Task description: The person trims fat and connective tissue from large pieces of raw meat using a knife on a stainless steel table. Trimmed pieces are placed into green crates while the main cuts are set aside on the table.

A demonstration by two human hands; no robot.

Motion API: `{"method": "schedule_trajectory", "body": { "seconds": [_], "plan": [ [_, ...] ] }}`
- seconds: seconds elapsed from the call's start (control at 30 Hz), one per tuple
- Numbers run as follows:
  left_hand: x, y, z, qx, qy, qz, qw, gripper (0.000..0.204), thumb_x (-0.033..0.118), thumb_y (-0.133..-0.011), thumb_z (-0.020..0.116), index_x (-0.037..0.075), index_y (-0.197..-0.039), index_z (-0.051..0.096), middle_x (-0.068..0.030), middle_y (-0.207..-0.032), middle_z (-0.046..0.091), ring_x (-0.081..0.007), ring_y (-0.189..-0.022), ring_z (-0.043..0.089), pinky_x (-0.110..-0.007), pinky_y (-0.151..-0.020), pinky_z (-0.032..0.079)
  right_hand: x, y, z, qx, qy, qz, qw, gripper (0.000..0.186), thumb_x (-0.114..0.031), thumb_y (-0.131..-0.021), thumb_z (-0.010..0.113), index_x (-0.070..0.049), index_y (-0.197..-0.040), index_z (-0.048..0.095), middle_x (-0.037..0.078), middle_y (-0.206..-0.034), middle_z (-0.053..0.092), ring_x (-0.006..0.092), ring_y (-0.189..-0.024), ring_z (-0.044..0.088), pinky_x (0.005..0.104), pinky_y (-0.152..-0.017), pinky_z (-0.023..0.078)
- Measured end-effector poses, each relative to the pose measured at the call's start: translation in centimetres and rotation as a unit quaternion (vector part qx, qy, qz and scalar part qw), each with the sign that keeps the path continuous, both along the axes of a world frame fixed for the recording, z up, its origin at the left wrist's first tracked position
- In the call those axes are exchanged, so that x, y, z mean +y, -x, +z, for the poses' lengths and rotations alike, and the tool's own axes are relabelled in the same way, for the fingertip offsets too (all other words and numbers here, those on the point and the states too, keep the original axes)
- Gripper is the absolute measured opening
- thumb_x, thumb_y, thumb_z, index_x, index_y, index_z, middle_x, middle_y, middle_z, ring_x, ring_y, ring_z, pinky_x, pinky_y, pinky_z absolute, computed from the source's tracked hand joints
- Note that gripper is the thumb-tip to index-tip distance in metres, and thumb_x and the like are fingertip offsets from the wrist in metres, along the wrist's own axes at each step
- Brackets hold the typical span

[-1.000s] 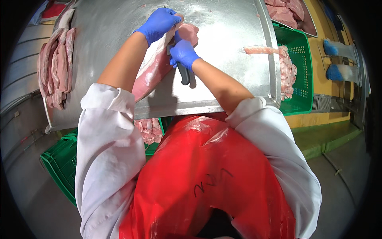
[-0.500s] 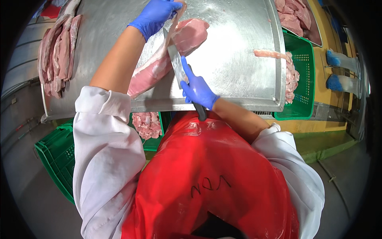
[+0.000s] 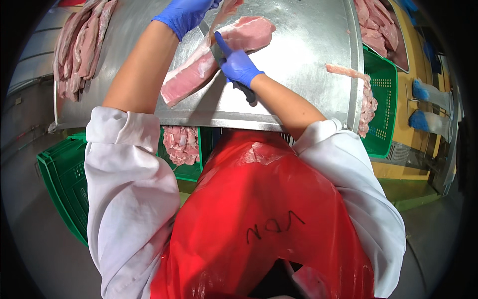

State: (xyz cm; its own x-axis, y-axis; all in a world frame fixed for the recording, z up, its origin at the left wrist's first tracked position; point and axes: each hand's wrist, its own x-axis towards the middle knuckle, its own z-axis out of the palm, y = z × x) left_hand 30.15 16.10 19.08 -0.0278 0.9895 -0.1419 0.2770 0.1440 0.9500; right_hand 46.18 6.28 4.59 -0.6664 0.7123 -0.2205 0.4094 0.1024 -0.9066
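Note:
A long pink pork loin (image 3: 189,77) with a pale fat edge lies slantwise on the steel table (image 3: 308,94). My blue-gloved left hand (image 3: 185,15), at the top edge of the view, is closed on a thin strip of meat (image 3: 225,15) lifted from the loin's far side. In my gloved right hand (image 3: 241,67) is a knife, its black handle (image 3: 245,93) toward me. That hand's index finger stretches along the blade, which lies against the loin where the strip rises. Much of the blade is hidden by the hand and meat.
Several long meat strips (image 3: 82,47) hang over the table's left edge. At the right, a green crate (image 3: 383,107) holds trimmings, and one strip (image 3: 343,71) bridges the table rim. A tray of meat (image 3: 376,25) stands beyond. Below the front edge are more trimmings (image 3: 180,144) and a green crate (image 3: 64,174).
My right hand and the knife have moved forward, away from my apron, along the loin. My left hand has pulled the strip farther away, partly out of view. The view has shifted slightly.

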Motion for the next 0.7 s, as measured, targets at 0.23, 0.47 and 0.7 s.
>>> {"method": "schedule_trajectory", "body": {
  "seconds": [0.23,0.47,0.7],
  "plan": [
    [-2.3,3.4,3.4,-0.092,0.010,0.059,0.994,0.012,0.010,-0.092,0.063,0.008,-0.081,0.067,0.0009,-0.067,0.058,-0.0084,-0.057,0.050,-0.023,-0.052,0.040,-6.7,-2.6,-0.6,0.031,0.040,0.048,0.998,0.074,-0.014,-0.098,0.042,-0.020,-0.163,0.006,0.012,-0.065,0.061,0.0240,-0.049,0.063,0.0370,-0.053,0.057],
    [-4.5,7.3,6.2,-0.133,-0.026,0.107,0.985,0.012,0.010,-0.093,0.063,0.007,-0.082,0.068,0.0013,-0.070,0.059,-0.0076,-0.060,0.051,-0.022,-0.055,0.040,-7.2,2.0,-0.5,-0.029,-0.035,0.091,0.995,0.073,-0.012,-0.098,0.039,-0.020,-0.163,0.006,0.016,-0.064,0.062,0.0242,-0.048,0.062,0.0388,-0.055,0.057],
    [-5.8,6.7,8.3,-0.183,-0.079,-0.021,0.980,0.013,0.012,-0.094,0.064,0.007,-0.084,0.069,0.0014,-0.070,0.060,-0.0076,-0.062,0.053,-0.022,-0.056,0.041,-3.2,8.5,1.3,0.005,0.006,0.018,1.000,0.072,-0.015,-0.099,0.043,-0.021,-0.162,0.010,0.016,-0.066,0.063,0.0270,-0.052,0.064,0.0399,-0.060,0.057]
  ]
}}
